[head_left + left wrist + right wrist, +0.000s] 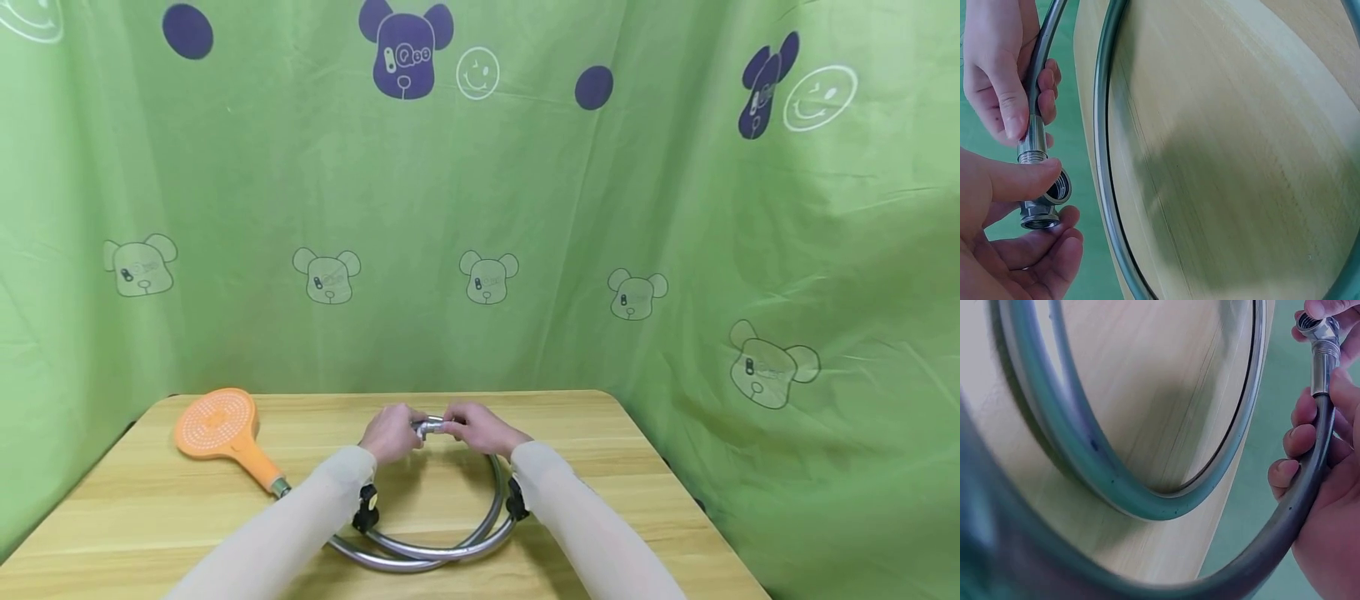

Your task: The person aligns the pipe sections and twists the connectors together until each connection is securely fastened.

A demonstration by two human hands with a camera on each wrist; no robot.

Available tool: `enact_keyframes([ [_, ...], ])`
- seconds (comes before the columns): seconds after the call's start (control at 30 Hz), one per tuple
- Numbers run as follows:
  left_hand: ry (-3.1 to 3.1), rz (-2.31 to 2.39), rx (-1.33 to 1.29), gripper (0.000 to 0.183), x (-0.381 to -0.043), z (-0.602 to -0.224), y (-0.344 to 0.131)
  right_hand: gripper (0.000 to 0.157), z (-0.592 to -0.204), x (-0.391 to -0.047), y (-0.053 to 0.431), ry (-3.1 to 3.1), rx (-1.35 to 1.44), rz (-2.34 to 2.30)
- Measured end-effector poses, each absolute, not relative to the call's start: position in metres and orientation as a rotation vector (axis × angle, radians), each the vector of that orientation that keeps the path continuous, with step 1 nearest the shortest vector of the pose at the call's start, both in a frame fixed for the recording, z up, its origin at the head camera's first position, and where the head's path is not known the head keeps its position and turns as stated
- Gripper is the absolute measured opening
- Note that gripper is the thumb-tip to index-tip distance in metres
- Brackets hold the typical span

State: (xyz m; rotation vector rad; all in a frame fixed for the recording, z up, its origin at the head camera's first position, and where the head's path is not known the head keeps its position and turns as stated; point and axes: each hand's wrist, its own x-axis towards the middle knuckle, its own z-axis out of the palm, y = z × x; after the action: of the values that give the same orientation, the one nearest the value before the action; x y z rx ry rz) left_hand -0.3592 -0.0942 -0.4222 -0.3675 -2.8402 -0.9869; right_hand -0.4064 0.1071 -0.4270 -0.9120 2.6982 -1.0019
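Note:
My left hand [391, 433] pinches a small chrome tee fitting [1040, 214] between thumb and fingers; its threaded side opening faces the camera in the left wrist view. My right hand [486, 431] grips the end of a silver shower hose [1314, 459], thumb by the metal end nut [1322, 374]. The nut sits on the fitting's threaded end, with some thread showing between them. Both hands meet over the far part of the table. From there the hose loops down in front of them, and an orange shower head [217, 423] is at its other end, on the left.
The wooden table [600, 467] carries the hose loops between and below my forearms. Behind it and on both sides hangs a green curtain [420, 183] with bear and smiley prints, close to the table's far edge.

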Motion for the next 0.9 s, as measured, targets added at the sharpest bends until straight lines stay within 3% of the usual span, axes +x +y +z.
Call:
enact_keyframes([
  [0.23,-2.845,-1.029,-0.395,0.048,-0.3618,-0.4259,-0.0949,0.033,-0.4263,-0.4046,0.1069,2.685,-0.878,-0.947],
  [0.4,-2.855,-1.042,-0.379,0.048,-0.3617,-0.4254,-0.0964,0.018,-0.4269,-0.4046,0.1064,2.661,-0.859,-0.98],
  [0.53,-2.856,-1.05,-0.357,0.047,-0.3608,-0.4226,-0.0973,0.022,-0.4262,-0.4031,0.1055,2.667,-0.854,-1.016],
  [0.9,-2.832,-1.02,-0.376,0.044,-0.3605,-0.4232,-0.0993,0.01,-0.4238,-0.4028,0.1052,2.681,-0.93,-1.014],
])
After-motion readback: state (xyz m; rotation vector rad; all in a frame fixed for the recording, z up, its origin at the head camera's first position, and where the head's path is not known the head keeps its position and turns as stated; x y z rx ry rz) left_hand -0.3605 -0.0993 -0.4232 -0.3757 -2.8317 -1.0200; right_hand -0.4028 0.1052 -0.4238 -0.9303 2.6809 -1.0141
